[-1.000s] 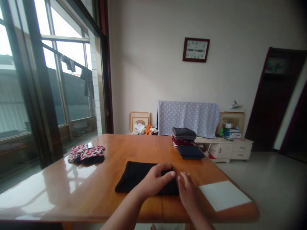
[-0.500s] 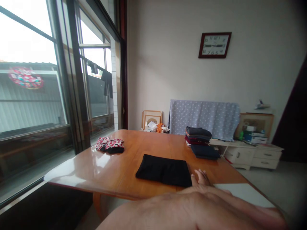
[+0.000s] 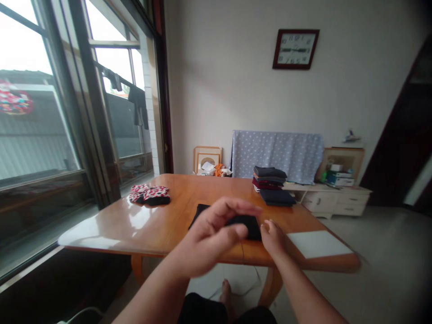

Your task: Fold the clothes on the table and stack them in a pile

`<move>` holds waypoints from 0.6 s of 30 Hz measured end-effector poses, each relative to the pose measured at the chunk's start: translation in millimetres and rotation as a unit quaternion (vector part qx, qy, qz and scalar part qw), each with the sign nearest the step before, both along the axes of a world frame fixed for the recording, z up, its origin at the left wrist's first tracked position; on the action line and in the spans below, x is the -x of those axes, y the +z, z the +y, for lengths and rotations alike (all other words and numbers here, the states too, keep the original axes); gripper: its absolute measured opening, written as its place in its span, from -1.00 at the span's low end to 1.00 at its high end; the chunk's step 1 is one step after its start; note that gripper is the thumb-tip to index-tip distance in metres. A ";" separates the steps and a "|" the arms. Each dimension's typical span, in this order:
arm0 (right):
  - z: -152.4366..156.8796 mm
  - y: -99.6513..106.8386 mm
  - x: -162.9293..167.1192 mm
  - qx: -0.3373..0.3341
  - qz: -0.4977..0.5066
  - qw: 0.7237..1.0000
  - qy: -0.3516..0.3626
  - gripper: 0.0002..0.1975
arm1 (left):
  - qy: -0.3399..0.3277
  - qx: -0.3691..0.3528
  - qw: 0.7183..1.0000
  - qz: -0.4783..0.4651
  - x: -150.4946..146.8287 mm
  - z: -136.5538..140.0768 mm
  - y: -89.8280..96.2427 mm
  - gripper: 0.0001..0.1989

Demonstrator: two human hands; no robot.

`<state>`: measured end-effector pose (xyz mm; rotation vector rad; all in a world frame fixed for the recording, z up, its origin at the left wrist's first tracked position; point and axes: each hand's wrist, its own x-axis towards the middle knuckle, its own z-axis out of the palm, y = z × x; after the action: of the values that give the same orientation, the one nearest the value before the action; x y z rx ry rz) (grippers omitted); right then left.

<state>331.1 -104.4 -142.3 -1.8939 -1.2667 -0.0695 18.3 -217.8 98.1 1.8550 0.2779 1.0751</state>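
Note:
A folded black garment (image 3: pixel 251 227) lies flat near the front of the wooden table, partly hidden behind my left hand (image 3: pixel 216 238). That hand is raised in front of the garment, palm turned inward, with its thumb apart from the fingers and nothing between them. My right hand (image 3: pixel 274 236) is at the garment's right edge, fingers loosely bent; whether it touches the cloth is hard to see. No cloth shows in its fingers. A stack of folded dark and red clothes (image 3: pixel 269 180) stands farther back, with a folded navy garment (image 3: pixel 276 197) in front of it.
A red-and-white patterned garment with black parts (image 3: pixel 149 195) lies on the table's left side. A white sheet (image 3: pixel 319 244) lies at the right front of the table (image 3: pixel 189 189). Behind are a dotted grey cloth (image 3: pixel 276 153) and a white cabinet (image 3: pixel 347 200). Windows line the left.
My left hand, which filled the lower foreground, is now raised above the garment with its thumb apart. My right hand shows more fully beside the garment. The view has shifted, revealing the floor and my legs.

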 end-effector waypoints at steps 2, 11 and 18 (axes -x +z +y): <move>1.3 2.0 -1.8 0.013 0.002 1.000 0.001 -0.53 | 0.143 -0.027 0.989 -0.002 -7.7 49.0 -26.5 -0.74; 4.7 13.2 4.8 0.009 -0.024 0.998 0.055 -0.53 | 0.337 -0.180 0.858 0.343 -4.9 177.7 -159.6 -0.58; 34.1 36.9 17.5 0.146 -0.093 0.979 0.106 -0.42 | 0.333 -0.204 0.787 0.477 -2.9 220.7 -185.0 -0.45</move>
<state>313.6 -70.3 -105.4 -2.0205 -1.6780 0.0561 21.3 2.9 -86.9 2.6873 1.4818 0.5098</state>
